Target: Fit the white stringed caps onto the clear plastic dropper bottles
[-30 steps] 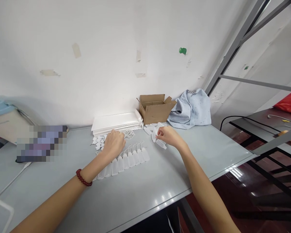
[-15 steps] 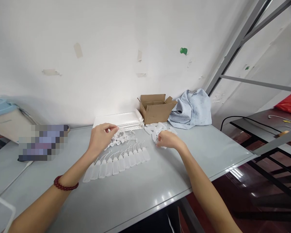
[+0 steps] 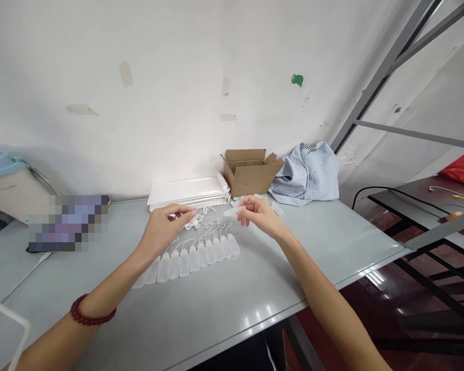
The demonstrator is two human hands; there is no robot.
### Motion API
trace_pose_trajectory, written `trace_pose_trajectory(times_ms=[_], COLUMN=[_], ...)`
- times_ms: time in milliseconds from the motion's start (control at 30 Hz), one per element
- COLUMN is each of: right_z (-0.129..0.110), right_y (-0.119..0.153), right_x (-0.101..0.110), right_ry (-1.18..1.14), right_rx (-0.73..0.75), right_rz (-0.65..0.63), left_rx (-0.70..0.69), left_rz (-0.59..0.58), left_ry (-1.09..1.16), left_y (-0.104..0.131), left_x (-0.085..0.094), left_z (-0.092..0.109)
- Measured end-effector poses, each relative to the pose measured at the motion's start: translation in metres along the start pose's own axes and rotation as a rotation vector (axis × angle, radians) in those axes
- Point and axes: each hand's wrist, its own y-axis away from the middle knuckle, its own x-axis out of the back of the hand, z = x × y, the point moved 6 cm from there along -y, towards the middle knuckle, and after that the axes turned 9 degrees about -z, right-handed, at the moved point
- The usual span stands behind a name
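My right hand (image 3: 257,214) grips a small translucent plastic bottle (image 3: 232,212) by its base end, with the neck pointing left. Facing it, my left hand (image 3: 169,224) is closed in a pinch above a pile of small white plastic caps (image 3: 203,219); what its fingertips hold, if anything, is too small to make out. Below both hands, a slanted row of translucent bottles with thin curved spouts (image 3: 193,259) lies on the grey table (image 3: 201,314). My left forearm hides part of the row's left end. Loose bottles (image 3: 277,208) lie behind my right hand.
Flat white packages (image 3: 185,189) are stacked against the wall, beside an open cardboard box (image 3: 251,178). Light blue cloth (image 3: 311,172) lies right of the box. At the left are a blurred-out phone-like device (image 3: 71,221) with a cable and a bin-like container (image 3: 11,193).
My right hand has risen and come left from the loose bottle pile, now with a bottle in its fingers. My left hand has shifted slightly right, still pinched.
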Motion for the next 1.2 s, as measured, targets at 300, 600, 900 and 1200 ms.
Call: trace_pose_trajectory(times_ms=[300, 600, 900, 1200], right_z=[-0.001, -0.002, 0.000, 0.000], right_y=[0.003, 0.004, 0.003, 0.004], right_x=[-0.043, -0.052, -0.049, -0.047], right_ry=[-0.335, -0.349, -0.333, -0.319], right_rx=[0.079, 0.053, 0.059, 0.047], right_rz=[-0.264, -0.303, -0.278, -0.255], left_rx=[-0.072, -0.036, 0.010, 0.055], left_rz=[0.073, 0.050, 0.049, 0.031], left_ry=[-0.021, 0.062, 0.105, 0.137], left_y=[0.041, 0.049, 0.050, 0.051], left_x=[-0.004, -0.009, -0.007, -0.008], left_z=[-0.013, -0.006, -0.007, -0.010])
